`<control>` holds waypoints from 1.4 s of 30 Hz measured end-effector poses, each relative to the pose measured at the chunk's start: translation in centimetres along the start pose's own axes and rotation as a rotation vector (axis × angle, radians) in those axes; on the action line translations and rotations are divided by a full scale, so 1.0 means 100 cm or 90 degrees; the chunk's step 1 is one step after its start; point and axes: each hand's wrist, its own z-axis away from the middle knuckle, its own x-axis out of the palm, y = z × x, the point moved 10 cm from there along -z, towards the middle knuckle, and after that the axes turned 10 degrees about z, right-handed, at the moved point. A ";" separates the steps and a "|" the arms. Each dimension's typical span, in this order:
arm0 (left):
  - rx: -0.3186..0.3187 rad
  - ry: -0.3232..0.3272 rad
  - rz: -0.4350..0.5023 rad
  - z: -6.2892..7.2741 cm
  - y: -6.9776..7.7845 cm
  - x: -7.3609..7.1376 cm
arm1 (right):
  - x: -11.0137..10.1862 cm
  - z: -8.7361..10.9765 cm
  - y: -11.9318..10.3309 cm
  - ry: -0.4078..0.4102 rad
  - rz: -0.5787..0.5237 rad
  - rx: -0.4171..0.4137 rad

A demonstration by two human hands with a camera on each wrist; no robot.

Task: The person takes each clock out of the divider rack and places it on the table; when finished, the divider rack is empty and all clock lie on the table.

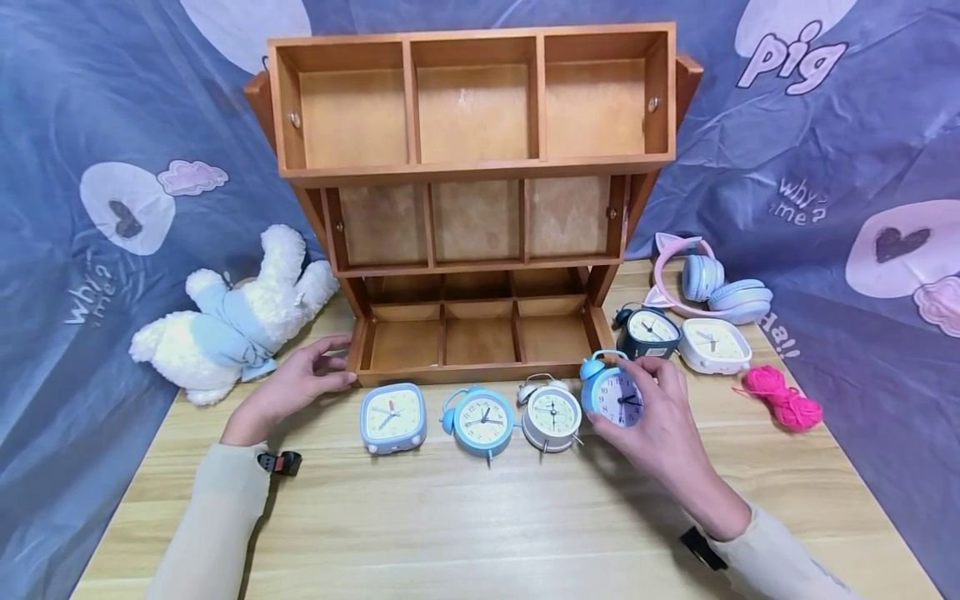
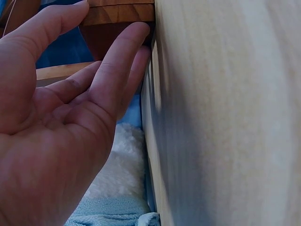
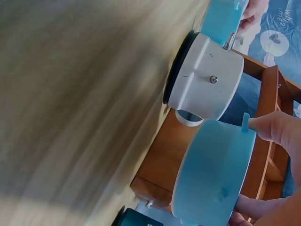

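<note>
My left hand [image 1: 296, 383] touches the lower front-left corner of a brown wooden tiered organizer [image 1: 480, 371], its fingers against the side. In the left wrist view, thumb and fingertips meet the wood edge [image 2: 120, 14] close to the tabletop. My right hand [image 1: 660, 417] grips a light-blue twin-bell alarm clock [image 1: 617, 393] by its rim; its back faces the right wrist view [image 3: 214, 169]. Left of it stand a white twin-bell alarm clock [image 1: 552, 415], another light-blue twin-bell alarm clock [image 1: 483, 421] and a blue square alarm clock [image 1: 393, 417], in a row before the organizer.
A dark green alarm clock [image 1: 651, 330] and a white square clock [image 1: 715, 343] stand to the right. Beyond them lie cat-ear headphones [image 1: 738, 298] and pink yarn [image 1: 783, 398]. A white plush toy [image 1: 176, 342] lies left. Blue printed cloth [image 1: 810, 167] hangs behind.
</note>
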 end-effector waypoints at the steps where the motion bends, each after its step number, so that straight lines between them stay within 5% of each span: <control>1: 0.003 -0.001 -0.001 0.000 0.000 0.000 | 0.001 0.000 0.001 -0.004 0.002 0.000; 14: 0.005 -0.003 0.004 0.000 0.002 0.000 | 0.009 0.005 0.004 -0.072 0.041 -0.018; 42: 0.001 -0.006 -0.003 0.002 0.002 0.000 | 0.032 0.002 0.023 -0.195 0.060 0.035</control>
